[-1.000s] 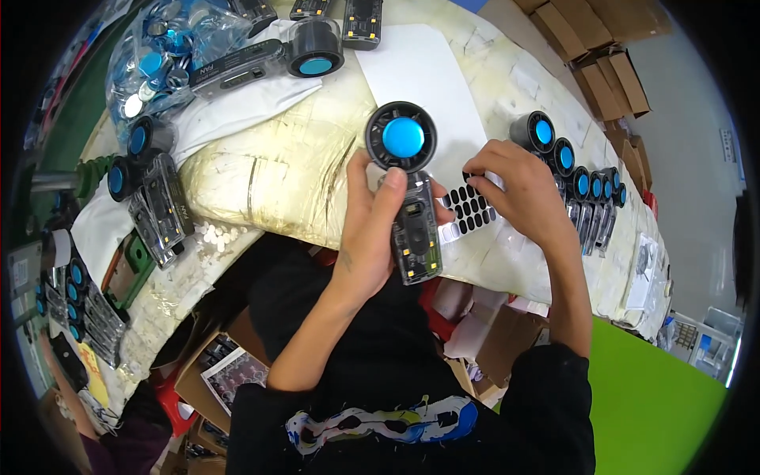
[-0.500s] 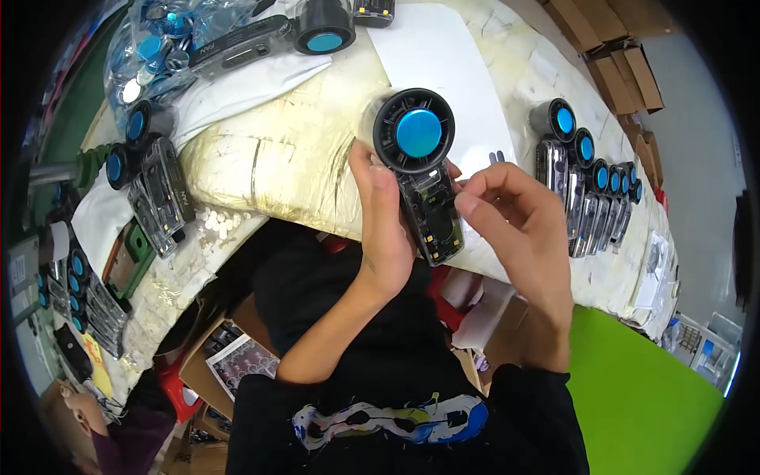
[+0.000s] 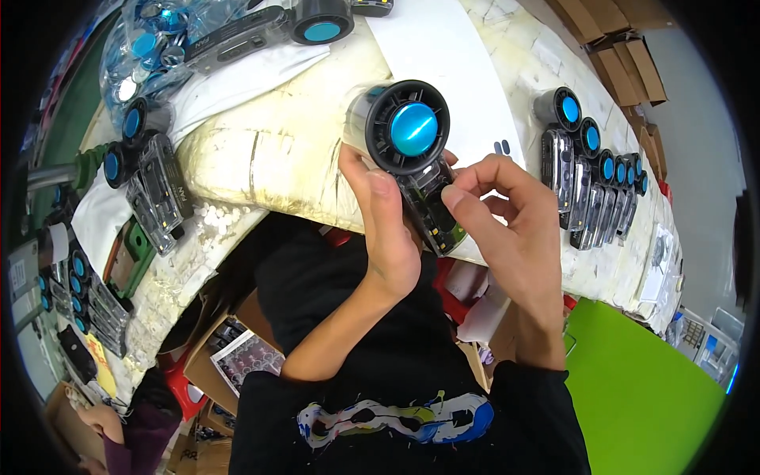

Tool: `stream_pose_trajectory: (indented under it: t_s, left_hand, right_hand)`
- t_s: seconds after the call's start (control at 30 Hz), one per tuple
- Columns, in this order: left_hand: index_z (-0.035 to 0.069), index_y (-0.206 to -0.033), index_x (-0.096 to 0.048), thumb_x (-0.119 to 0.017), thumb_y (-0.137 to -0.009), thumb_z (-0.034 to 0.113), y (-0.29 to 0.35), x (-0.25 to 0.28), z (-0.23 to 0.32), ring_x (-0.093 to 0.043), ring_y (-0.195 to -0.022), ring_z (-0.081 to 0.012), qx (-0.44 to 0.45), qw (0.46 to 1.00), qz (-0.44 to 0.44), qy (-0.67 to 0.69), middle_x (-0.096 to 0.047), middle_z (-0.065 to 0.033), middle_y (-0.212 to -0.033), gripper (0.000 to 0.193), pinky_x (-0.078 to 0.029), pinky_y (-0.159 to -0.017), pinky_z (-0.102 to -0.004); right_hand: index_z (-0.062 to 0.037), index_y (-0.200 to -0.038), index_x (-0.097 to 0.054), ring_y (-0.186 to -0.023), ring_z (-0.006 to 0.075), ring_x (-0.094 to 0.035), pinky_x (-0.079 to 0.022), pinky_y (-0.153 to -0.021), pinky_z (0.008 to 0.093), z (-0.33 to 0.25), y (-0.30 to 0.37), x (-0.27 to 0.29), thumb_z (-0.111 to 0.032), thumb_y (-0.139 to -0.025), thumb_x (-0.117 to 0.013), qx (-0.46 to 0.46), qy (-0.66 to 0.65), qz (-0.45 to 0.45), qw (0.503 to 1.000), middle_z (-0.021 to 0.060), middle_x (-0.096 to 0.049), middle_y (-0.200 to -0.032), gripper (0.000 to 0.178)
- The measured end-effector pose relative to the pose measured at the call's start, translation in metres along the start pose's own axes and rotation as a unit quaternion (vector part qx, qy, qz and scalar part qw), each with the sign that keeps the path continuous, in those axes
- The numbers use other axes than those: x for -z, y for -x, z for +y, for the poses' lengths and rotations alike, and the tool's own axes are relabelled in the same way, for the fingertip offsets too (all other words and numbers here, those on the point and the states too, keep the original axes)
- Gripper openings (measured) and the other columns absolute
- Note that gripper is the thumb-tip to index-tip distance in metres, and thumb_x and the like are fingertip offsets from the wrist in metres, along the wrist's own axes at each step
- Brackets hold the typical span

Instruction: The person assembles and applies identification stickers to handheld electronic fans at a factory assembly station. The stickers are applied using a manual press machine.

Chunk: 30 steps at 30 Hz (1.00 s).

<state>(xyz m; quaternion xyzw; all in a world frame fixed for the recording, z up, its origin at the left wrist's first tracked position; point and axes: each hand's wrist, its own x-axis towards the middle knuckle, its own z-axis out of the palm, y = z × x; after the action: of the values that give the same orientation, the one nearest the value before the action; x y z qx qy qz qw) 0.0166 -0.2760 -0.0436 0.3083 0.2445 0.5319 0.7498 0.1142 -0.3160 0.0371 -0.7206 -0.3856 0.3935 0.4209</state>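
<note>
My left hand [image 3: 385,229] grips a small handheld fan [image 3: 409,142] by its clear handle, its black round head with a blue centre facing up at me. My right hand [image 3: 507,218] comes in from the right, with its thumb and forefinger pressed on the lower part of the handle [image 3: 434,212]. The fan is lifted off the table, close to my chest. Whether something small sits under my right fingertips I cannot tell.
A row of finished fans [image 3: 598,178] lies at the right of the wrapped table [image 3: 269,150]. More fans [image 3: 154,186] lie at the left, and a bag of blue parts [image 3: 150,43] at the back left. White paper [image 3: 443,55] lies behind. Cardboard boxes [image 3: 229,352] stand under the table.
I have lifted the fan off the table toward me. My right hand left the sheet of small dark stickers and now pinches the fan's handle.
</note>
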Motion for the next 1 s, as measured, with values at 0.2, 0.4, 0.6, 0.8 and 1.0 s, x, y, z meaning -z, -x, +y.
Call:
stream_pose_trajectory:
  t_s: [0.2,0.4,0.6,0.8,1.0]
  left_hand:
    - [0.003,-0.138,-0.015,-0.038,-0.099,0.052,0.0,0.0,0.001,-0.059,-0.1,-0.0214,-0.012,1.0,-0.004,-0.012,-0.05,-0.0181,-0.119,0.067,-0.048,-0.088,-0.0349]
    - [0.004,-0.138,-0.016,-0.036,-0.1,0.049,0.002,0.0,0.0,-0.059,-0.097,-0.0213,-0.002,1.0,-0.001,0.007,-0.051,-0.0176,-0.116,0.062,-0.049,-0.086,-0.0346]
    - [0.004,-0.136,-0.021,-0.045,-0.098,0.028,0.0,0.007,-0.002,-0.06,-0.093,-0.0209,0.052,0.991,-0.036,0.115,-0.055,-0.0167,-0.107,0.051,-0.05,-0.082,-0.0342]
    - [0.0,-0.128,-0.035,-0.056,-0.078,0.005,-0.001,-0.001,0.012,-0.062,-0.082,-0.024,0.036,0.998,-0.043,0.019,-0.056,-0.0187,-0.108,0.055,-0.054,-0.069,-0.0359]
    - [0.003,-0.134,-0.025,-0.054,-0.081,-0.003,-0.004,0.002,0.016,-0.062,-0.088,-0.0219,0.033,0.998,-0.045,-0.019,-0.056,-0.0164,-0.109,0.06,-0.054,-0.08,-0.0361]
  right_hand:
    - [0.0004,-0.084,-0.062,-0.068,0.0052,-0.054,-0.045,-0.061,0.0188,-0.001,0.002,-0.001,-0.006,-0.084,-0.069,0.029,0.011,-0.001,1.0,-0.0002,-0.061,-0.081,0.01]
    - [0.0002,-0.085,-0.065,-0.065,0.0079,-0.058,-0.045,-0.059,0.0223,0.005,0.006,-0.007,-0.007,-0.083,-0.07,0.06,0.025,0.032,0.997,0.0031,-0.065,-0.076,0.01]
    - [0.0001,-0.086,-0.066,-0.065,0.0076,-0.059,-0.045,-0.057,0.0216,0.019,0.003,-0.01,-0.002,-0.082,-0.069,0.134,0.013,0.105,0.985,0.0024,-0.063,-0.075,0.005]
    - [0.0013,-0.089,-0.066,-0.069,0.0047,-0.057,-0.044,-0.058,0.0167,0.021,-0.002,0.038,-0.001,-0.085,-0.069,0.094,-0.009,0.216,0.972,0.0027,-0.065,-0.08,0.005]
    - [-0.0024,-0.109,-0.064,-0.087,0.0167,-0.063,-0.051,-0.069,0.0274,0.03,0.013,0.027,-0.011,-0.081,-0.075,0.148,0.079,0.007,0.986,0.0085,-0.064,-0.096,0.031]
